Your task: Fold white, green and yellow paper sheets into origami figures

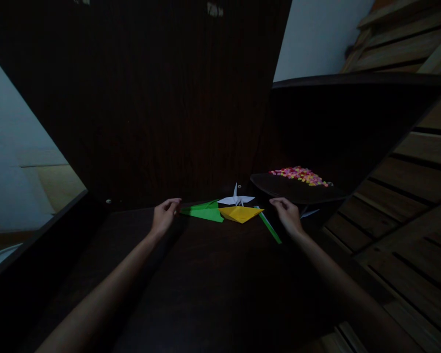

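Note:
My left hand (164, 215) is curled closed at the left tip of a green folded paper (206, 212) lying on the dark wooden surface; no paper shows between its fingers. My right hand (288, 215) also has its fingers drawn together, with nothing visible in them. Between my hands lies a yellow folded paper (241, 214), its left corner against the green piece. Just behind it sits a white paper crane (236, 199) with its wings spread. A narrow green paper strip (270, 228) slants toward me, left of my right hand.
Many small pink, red and yellow pieces (301, 175) are heaped on a dark rounded ledge (275, 185) at the right. A tall dark wooden panel (150, 113) rises behind the papers. Wooden slats (422, 162) stand far right, and a raised edge (36, 245) borders the left.

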Demonstrator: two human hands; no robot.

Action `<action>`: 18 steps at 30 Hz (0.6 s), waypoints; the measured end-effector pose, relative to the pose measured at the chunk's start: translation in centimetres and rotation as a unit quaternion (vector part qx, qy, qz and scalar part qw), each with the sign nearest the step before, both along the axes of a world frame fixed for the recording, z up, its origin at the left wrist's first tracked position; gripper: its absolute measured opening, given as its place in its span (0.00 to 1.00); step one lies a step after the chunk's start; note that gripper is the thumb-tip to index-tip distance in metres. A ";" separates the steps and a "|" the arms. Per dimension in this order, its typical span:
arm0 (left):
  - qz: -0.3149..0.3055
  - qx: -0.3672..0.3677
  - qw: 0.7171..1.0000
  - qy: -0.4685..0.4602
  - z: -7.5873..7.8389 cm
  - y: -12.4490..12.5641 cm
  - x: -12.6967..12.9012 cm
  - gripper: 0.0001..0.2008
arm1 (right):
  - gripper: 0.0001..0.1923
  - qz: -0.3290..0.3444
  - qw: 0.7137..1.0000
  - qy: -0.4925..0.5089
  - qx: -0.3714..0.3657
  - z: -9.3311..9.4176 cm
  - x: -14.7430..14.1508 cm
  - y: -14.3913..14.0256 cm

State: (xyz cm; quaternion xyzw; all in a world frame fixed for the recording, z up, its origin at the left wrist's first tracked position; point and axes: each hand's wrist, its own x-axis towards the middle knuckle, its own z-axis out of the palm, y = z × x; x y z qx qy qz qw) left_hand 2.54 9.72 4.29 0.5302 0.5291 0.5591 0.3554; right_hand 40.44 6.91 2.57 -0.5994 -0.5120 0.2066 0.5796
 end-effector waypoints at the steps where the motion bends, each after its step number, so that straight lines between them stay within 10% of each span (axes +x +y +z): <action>1: 0.007 0.006 1.000 0.012 0.4 -0.3 -0.9 0.18 | 0.14 -0.005 1.000 -0.010 0.003 0.3 -0.5 -0.2; 18: -0.030 0.130 0.934 0.331 4.3 -6.4 -7.8 0.18 | 0.09 0.098 0.954 -0.246 0.143 4.8 -9.9 -3.4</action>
